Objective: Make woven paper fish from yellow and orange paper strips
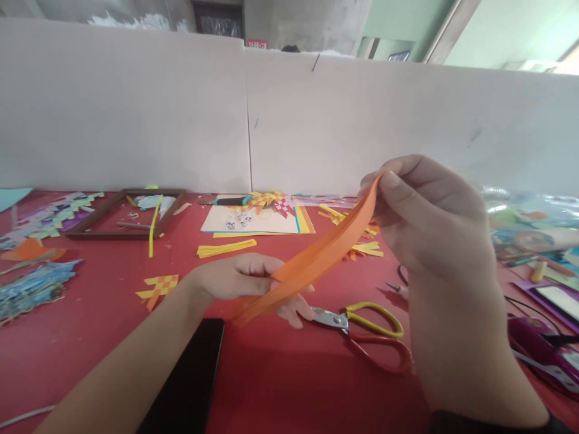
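Note:
A bundle of orange paper strips (325, 253) slants up to the right between my two hands, over the red table. My right hand (434, 211) pinches its upper end between thumb and fingers. Lower down, my left hand (257, 280) holds the bundle near its other end, which is blurred and hangs past the fingers. Just beyond my left fingertips lie scissors (337, 319) with one yellow and one red handle. A black phone-like slab (190, 374) lies under my left wrist. Yellow paper strips (226, 248) rest behind my left hand.
A brown frame (75, 234) and a woven yellow-orange paper piece (163, 286) lie to the left. Paper sheets (253, 222) and a dark-handled cutter (228, 202) are at the back. A magenta tool (536, 337) sits at right. A white partition (136, 108) stands behind the table.

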Motion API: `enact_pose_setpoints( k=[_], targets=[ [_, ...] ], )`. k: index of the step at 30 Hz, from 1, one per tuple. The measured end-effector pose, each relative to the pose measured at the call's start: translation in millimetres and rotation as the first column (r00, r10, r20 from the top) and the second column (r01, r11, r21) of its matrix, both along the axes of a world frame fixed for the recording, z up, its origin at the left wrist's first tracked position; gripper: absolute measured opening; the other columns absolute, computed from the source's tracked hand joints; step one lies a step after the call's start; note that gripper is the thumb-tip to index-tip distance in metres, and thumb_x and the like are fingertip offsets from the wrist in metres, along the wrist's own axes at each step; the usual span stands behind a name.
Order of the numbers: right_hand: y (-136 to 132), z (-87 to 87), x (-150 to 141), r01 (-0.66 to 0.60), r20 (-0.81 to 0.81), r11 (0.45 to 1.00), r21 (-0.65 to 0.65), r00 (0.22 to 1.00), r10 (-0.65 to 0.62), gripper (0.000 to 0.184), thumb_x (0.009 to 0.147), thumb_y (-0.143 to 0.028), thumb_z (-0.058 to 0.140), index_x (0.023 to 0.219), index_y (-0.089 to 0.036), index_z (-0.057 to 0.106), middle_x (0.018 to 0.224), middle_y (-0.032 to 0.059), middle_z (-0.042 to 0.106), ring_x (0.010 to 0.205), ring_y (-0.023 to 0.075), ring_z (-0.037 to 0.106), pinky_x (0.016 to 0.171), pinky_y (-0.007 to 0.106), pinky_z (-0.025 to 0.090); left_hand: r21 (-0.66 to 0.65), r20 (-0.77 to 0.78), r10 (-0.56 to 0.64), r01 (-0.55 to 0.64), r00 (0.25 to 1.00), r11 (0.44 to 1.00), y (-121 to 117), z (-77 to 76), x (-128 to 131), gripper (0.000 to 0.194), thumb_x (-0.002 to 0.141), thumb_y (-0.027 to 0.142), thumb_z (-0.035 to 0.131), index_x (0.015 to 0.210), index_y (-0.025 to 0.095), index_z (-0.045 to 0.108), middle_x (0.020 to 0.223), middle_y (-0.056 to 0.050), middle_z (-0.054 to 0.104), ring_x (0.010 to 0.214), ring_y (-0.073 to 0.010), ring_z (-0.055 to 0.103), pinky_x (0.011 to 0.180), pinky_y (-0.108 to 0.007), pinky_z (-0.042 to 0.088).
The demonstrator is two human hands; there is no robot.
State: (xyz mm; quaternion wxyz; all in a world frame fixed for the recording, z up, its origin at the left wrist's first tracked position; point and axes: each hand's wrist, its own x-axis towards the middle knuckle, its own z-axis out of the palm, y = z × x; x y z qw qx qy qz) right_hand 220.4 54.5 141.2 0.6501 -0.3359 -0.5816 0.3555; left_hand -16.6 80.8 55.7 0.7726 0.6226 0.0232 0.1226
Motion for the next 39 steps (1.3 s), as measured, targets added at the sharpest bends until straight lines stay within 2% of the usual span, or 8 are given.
enact_pose_setpoints(
  k=[6, 14, 19, 25, 27, 33, 36, 39],
  targets=[
    [0.7, -0.3, 1.8, -0.027, 0.0, 1.0, -0.003, 1.0, 0.027, 0.016, 0.087, -0.013, 0.058, 0.075, -0.021, 0.066, 0.068, -0.0012, 0.061, 0.06, 0.0081, 0.056, 0.057, 0.02, 0.048, 0.032, -0.072, 0.137, -0.135, 0.988, 0.99, -8.1, 3.8, 7.4, 0.027, 0.098, 0.025, 0.046, 0.118, 0.017, 0.061, 0.104, -0.012, 0.071, 0.084, -0.0163, 0.071, 0.077, -0.03, 0.055],
    [2.4, 2.0, 5.6, -0.005, -0.016, 1.0, 0.0, 1.0, 0.005, 0.011, 0.085, -0.016, 0.062, 0.075, -0.019, 0.064, 0.068, -0.0007, 0.061, 0.059, 0.0089, 0.056, 0.057, 0.022, 0.049, 0.038, -0.114, 0.17, -0.167, 0.979, 0.985, -12.7, 1.6, 13.6, 0.019, 0.092, 0.029, 0.056, 0.107, 0.02, 0.063, 0.08, -0.002, 0.061, 0.067, -0.0105, 0.057, 0.068, -0.026, 0.05],
    [4.1, 1.3, 5.7, 0.012, -0.029, 1.0, 0.009, 1.0, -0.012, 0.012, 0.085, -0.014, 0.061, 0.074, -0.018, 0.063, 0.067, -0.0008, 0.06, 0.058, 0.009, 0.056, 0.056, 0.022, 0.047, -0.047, -0.075, 0.19, -0.194, 0.979, 0.98, -15.8, 4.6, 10.9, 0.029, 0.093, 0.034, 0.055, 0.116, 0.018, 0.063, 0.079, -0.002, 0.054, 0.064, -0.0097, 0.047, 0.059, -0.024, 0.041],
    [7.1, 0.3, 6.8, 0.027, -0.037, 1.0, -0.001, 0.999, -0.027, 0.01, 0.085, -0.015, 0.061, 0.075, -0.018, 0.062, 0.067, -0.0008, 0.06, 0.058, 0.0091, 0.056, 0.056, 0.023, 0.047, -0.028, -0.108, 0.24, -0.245, 0.965, 0.969, -17.2, 10.7, 7.0, 0.031, 0.094, 0.034, 0.053, 0.118, 0.019, 0.064, 0.077, -0.001, 0.049, 0.062, -0.0085, 0.044, 0.058, -0.022, 0.037],
    [7.8, 0.2, 7.3, 0.032, -0.034, 0.999, 0.008, 0.999, -0.032, 0.01, 0.084, -0.014, 0.061, 0.075, -0.018, 0.062, 0.066, -0.0006, 0.06, 0.059, 0.0094, 0.056, 0.056, 0.023, 0.047, -0.015, -0.113, 0.261, -0.265, 0.959, 0.964, -17.3, 12.5, 6.9, 0.032, 0.096, 0.035, 0.047, 0.114, 0.016, 0.067, 0.073, -0.001, 0.051, 0.06, -0.0092, 0.042, 0.055, -0.023, 0.035],
    [11.6, -1.3, 9.3, 0.061, -0.004, 0.998, 0.027, 0.998, -0.061, 0.01, 0.085, -0.014, 0.061, 0.076, -0.019, 0.063, 0.066, -0.0015, 0.06, 0.059, 0.0094, 0.055, 0.056, 0.023, 0.046, 0.035, -0.082, 0.273, -0.271, 0.959, 0.962, -16.7, 19.3, 1.2, 0.059, 0.098, 0.054, 0.029, 0.113, 0.012, 0.067, 0.068, -0.006, 0.061, 0.054, -0.0123, 0.038, 0.05, -0.026, 0.03],
    [15.2, -3.7, 9.7, 0.091, 0.003, 0.995, 0.039, 0.996, -0.091, 0.01, 0.085, -0.014, 0.061, 0.076, -0.019, 0.063, 0.066, -0.0012, 0.061, 0.059, 0.0093, 0.056, 0.057, 0.024, 0.046, 0.079, -0.1, 0.278, -0.271, 0.955, 0.959, -15.1, 23.6, -3.0, 0.051, 0.097, 0.052, 0.036, 0.11, 0.013, 0.067, 0.067, -0.005, 0.061, 0.057, -0.0124, 0.045, 0.053, -0.026, 0.034],
    [17.8, -7.2, 9.3, 0.179, 0.071, 0.98, 0.087, 0.98, -0.185, 0.01, 0.085, -0.014, 0.06, 0.077, -0.02, 0.063, 0.067, -0.0013, 0.061, 0.06, 0.0095, 0.056, 0.057, 0.024, 0.047, 0.118, -0.16, 0.272, -0.255, 0.949, 0.96, -13.2, 24.0, -4.8, 0.041, 0.098, 0.045, 0.041, 0.113, 0.014, 0.064, 0.067, -0.002, 0.06, 0.061, -0.0118, 0.05, 0.06, -0.026, 0.039]
  ],
)
